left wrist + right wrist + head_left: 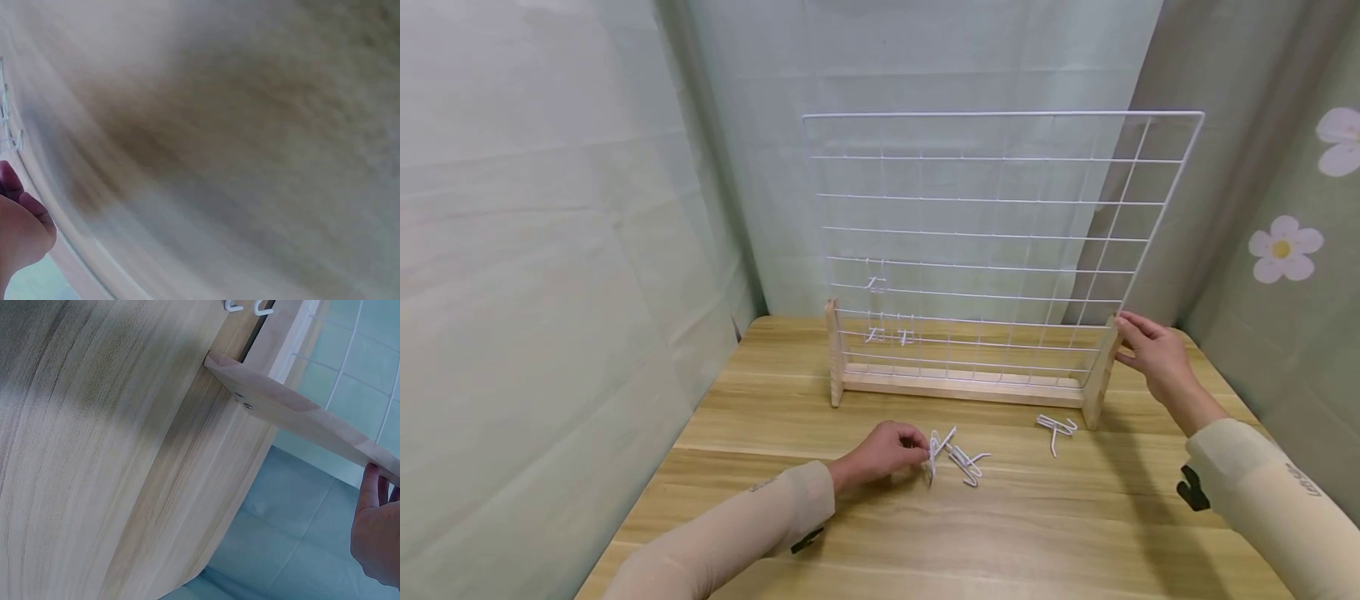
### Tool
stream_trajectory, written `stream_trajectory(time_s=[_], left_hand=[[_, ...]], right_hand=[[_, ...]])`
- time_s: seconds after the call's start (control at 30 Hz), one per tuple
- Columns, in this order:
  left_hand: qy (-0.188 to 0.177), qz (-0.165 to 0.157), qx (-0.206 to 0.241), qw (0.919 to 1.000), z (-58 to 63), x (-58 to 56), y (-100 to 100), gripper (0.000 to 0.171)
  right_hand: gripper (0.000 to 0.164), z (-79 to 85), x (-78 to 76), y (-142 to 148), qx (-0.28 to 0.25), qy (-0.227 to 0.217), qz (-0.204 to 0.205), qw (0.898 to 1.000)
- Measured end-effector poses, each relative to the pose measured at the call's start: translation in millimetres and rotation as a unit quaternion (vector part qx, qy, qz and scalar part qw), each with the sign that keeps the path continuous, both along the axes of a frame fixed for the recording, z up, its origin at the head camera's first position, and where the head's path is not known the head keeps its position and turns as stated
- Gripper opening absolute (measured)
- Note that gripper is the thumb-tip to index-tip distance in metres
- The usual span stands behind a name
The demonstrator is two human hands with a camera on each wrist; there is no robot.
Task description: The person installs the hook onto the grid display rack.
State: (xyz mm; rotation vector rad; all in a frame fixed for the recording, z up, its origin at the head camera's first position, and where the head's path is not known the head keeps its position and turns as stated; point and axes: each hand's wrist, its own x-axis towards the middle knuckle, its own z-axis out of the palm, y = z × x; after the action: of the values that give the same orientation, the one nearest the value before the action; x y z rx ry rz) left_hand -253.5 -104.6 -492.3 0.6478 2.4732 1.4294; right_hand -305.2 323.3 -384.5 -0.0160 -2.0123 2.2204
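My left hand is low over the table, thumb and fingertips pinching a white wire hook. Right beside that hook lies another loose hook. With its fingers at the top of the right wooden upright, my right hand grips the stand. The stand holds a white wire grid panel upright. Three hooks hang at the panel's lower left, one hook above two others. In the left wrist view, only part of the left hand shows at the edge.
A further loose hook lies in front of the right upright. The stand's wooden base bar joins both uprights near the back of the wood-grain table. Pale green curtains surround the table on the left, back and right.
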Motion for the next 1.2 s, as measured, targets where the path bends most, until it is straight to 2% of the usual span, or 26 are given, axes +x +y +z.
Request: stream_trajectory(time_s=[0.13, 0.2, 0.27, 0.43, 0.57, 0.9, 1.2], left_hand=[[0.006, 0.02, 0.014, 0.9997, 5.1, -2.0, 0, 0.004], [0.009, 0.028, 0.018, 0.9994, 8.0, -3.5, -1, 0.005], [0.01, 0.038, 0.022, 0.999, 11.2, -5.2, -1, 0.005], [0.007, 0.065, 0.03, 0.9974, 18.0, -7.3, -1, 0.005], [0.02, 0.082, 0.04, 0.9956, 23.1, -7.8, 1, 0.006], [0.06, 0.117, 0.067, 0.9891, 43.4, -10.1, 3, 0.005], [0.109, 0.159, 0.09, 0.9772, 54.9, -14.9, 6, 0.004]], right_hand=[[0.046, 1.2, -0.3, -1, 0.006, -0.008, -0.001, 1.0], [0.064, 1.9, -0.2, -1, 0.014, -0.015, -0.002, 1.0], [0.065, 2.2, -0.1, -1, 0.016, -0.017, -0.003, 1.0], [0.046, 1.9, 0.8, -1, 0.005, -0.011, -0.001, 1.0], [0.029, 1.5, 1.1, 0, -0.003, -0.005, 0.001, 1.0], [0.015, 0.4, 2.0, 0, -0.01, 0.006, 0.005, 1.0], [0.009, -0.8, 2.1, 0, -0.025, 0.018, 0.016, 0.999]])
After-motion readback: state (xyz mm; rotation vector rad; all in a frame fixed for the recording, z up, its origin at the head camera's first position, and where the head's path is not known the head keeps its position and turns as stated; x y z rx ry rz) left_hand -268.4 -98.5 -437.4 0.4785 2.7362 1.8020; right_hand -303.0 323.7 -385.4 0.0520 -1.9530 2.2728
